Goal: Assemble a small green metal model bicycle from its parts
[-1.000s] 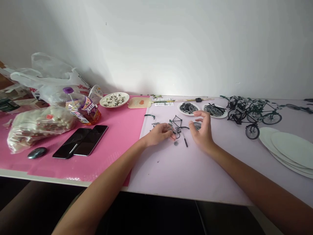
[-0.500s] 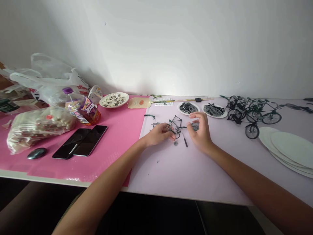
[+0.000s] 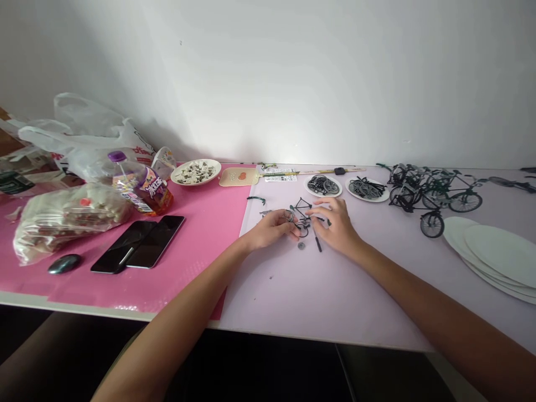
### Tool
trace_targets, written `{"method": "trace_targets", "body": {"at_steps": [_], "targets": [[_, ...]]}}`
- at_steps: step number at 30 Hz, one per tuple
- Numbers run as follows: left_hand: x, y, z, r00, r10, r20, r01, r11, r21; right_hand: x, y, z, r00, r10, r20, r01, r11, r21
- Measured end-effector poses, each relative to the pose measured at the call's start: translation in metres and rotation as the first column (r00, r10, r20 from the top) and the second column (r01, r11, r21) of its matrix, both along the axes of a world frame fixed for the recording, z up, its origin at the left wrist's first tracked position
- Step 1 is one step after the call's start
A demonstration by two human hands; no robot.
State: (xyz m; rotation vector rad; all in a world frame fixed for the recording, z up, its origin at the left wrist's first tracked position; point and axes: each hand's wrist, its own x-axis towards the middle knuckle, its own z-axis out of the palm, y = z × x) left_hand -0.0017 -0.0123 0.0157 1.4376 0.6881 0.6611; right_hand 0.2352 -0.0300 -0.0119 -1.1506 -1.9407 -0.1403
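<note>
My left hand is closed around one end of a small model bicycle, which has a dark, thin frame. My right hand comes in from the other side, thumb and forefinger closing on the near part of that frame. Its palm hides some of what lies beneath. Just below the hands are a small grey disc and a black-handled screwdriver. A dark green curved part lies behind my left hand.
Two plates of wheels and black parts stand behind. Assembled model bicycles and stacked white plates are to the right. On the pink mat are phones, a mouse, a drink bottle and bags.
My right hand has moved left to the model bicycle, and its thumb and forefinger have come closer together. The left hand keeps its hold with little movement.
</note>
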Motion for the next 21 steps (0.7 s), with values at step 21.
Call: {"method": "trace_targets", "body": {"at_steps": [21], "targets": [[-0.004, -0.006, 0.012, 0.981, 0.193, 0.032, -0.195, 0.976, 0.100, 0.002, 0.016, -0.015, 0.999, -0.023, 0.038, 0.025, 0.999, -0.046]]}}
